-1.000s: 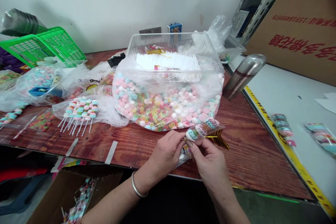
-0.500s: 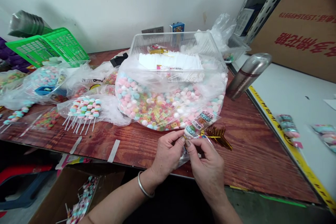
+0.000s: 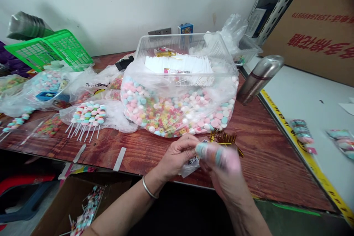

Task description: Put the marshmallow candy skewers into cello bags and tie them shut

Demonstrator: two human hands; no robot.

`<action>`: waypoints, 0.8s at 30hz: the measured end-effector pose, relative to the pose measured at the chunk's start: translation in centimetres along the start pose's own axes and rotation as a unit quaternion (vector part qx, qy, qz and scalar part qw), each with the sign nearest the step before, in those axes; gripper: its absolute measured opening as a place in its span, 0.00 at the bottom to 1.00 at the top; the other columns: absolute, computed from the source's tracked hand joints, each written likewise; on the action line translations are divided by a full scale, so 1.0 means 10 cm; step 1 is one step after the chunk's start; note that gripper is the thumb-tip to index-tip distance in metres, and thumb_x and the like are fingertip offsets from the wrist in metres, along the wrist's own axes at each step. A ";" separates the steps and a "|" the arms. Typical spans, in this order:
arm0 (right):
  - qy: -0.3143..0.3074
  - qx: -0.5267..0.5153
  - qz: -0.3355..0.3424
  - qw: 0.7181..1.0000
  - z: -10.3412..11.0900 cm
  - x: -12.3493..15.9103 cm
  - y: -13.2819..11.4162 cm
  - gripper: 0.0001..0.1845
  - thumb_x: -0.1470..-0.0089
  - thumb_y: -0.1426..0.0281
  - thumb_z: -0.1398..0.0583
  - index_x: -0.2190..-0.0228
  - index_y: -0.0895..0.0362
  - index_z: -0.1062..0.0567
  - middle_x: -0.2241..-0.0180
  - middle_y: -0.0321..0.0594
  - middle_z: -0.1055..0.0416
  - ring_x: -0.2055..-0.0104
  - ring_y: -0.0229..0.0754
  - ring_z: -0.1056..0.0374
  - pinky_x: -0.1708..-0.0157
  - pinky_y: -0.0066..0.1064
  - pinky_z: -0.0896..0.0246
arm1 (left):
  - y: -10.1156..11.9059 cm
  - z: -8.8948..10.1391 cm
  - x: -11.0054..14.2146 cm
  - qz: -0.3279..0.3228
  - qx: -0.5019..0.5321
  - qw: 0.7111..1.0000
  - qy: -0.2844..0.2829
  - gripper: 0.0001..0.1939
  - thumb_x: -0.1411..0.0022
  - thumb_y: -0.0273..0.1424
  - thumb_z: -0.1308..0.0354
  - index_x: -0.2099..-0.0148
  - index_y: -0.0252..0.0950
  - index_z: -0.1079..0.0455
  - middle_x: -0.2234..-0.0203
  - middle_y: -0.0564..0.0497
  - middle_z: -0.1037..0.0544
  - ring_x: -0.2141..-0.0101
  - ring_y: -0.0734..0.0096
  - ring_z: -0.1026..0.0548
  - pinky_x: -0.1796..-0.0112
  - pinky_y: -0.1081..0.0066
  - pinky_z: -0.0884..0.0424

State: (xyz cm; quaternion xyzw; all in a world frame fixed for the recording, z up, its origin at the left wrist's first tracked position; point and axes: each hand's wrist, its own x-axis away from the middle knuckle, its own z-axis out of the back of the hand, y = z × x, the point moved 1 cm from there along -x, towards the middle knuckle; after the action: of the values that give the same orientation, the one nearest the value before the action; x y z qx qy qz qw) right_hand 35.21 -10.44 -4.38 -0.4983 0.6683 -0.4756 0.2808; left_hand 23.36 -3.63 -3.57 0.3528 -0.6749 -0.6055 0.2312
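Near side, right of centre, over wooden table [image 3: 276, 166] | Blurred marshmallow stack [image 3: 218, 157] is pinched at left end by left hand [image 3: 176, 156]; grip of right hand [image 3: 227, 181] cannot be told | Could be crushed by overtight squeezing.

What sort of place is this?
Probably a small candy-packing workshop: a heap of loose pastel candies on the wooden table, candy skewers laid side by side to the left, and an open carton below holding more candies on sticks.
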 end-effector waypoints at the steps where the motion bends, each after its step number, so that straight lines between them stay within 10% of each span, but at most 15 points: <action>1: -0.029 0.017 -0.001 0.999 0.01 0.01 -0.04 0.13 0.53 0.62 0.32 0.77 0.57 0.27 0.79 0.32 0.34 0.79 0.32 0.43 0.80 0.24 0.46 | 0.03 0.04 -0.01 -0.008 0.022 0.999 -0.027 0.08 0.41 0.33 0.40 0.62 0.40 0.20 0.50 0.47 0.26 0.48 0.58 0.31 0.45 0.61 0.39; 5: -0.026 0.122 0.069 0.990 0.12 0.06 -0.20 0.09 0.47 0.66 0.36 0.75 0.55 0.27 0.77 0.33 0.33 0.74 0.34 0.38 0.74 0.24 0.41 | 0.24 0.15 -0.02 -0.014 -0.016 0.987 -0.157 0.13 0.38 0.37 0.45 0.65 0.42 0.19 0.35 0.56 0.41 0.35 0.51 0.49 0.36 0.54 0.59; 9: 0.010 0.241 0.155 0.958 0.14 0.17 -0.35 0.05 0.45 0.69 0.39 0.73 0.54 0.27 0.75 0.33 0.32 0.73 0.35 0.37 0.73 0.24 0.41 | 0.42 0.13 0.04 0.007 -0.235 0.958 -0.161 0.24 0.33 0.46 0.57 0.45 0.43 0.27 0.31 0.56 0.53 0.32 0.53 0.63 0.37 0.48 0.70; 15: -0.041 0.211 0.103 0.971 0.05 0.33 -0.32 0.08 0.49 0.69 0.37 0.77 0.55 0.29 0.79 0.32 0.36 0.77 0.35 0.40 0.77 0.25 0.44 | 0.54 -0.01 0.09 -0.025 -0.171 0.962 -0.211 0.42 0.38 0.59 0.70 0.43 0.40 0.29 0.31 0.54 0.52 0.33 0.52 0.53 0.36 0.55 0.54; 20: -0.042 0.042 0.022 0.998 0.22 0.29 -0.17 0.09 0.47 0.64 0.37 0.75 0.54 0.29 0.75 0.33 0.33 0.73 0.36 0.38 0.72 0.25 0.39 | 0.47 0.03 0.11 -0.039 -0.234 0.944 -0.229 0.42 0.36 0.57 0.72 0.58 0.38 0.21 0.32 0.54 0.50 0.33 0.52 0.57 0.35 0.54 0.66; 24: -0.059 0.157 0.066 0.984 0.25 0.30 -0.25 0.08 0.48 0.65 0.37 0.75 0.54 0.27 0.76 0.33 0.34 0.74 0.35 0.39 0.73 0.24 0.41 | 0.37 0.04 0.13 -0.018 -0.268 0.943 -0.197 0.40 0.34 0.54 0.71 0.52 0.35 0.25 0.32 0.46 0.51 0.33 0.52 0.59 0.37 0.48 0.69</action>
State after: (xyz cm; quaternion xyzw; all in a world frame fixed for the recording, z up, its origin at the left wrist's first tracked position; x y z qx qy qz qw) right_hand 37.30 -14.25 -2.82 -0.4300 0.5994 -0.5247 0.4249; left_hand 21.48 -4.28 -0.16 0.1630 -0.5131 -0.8256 0.1688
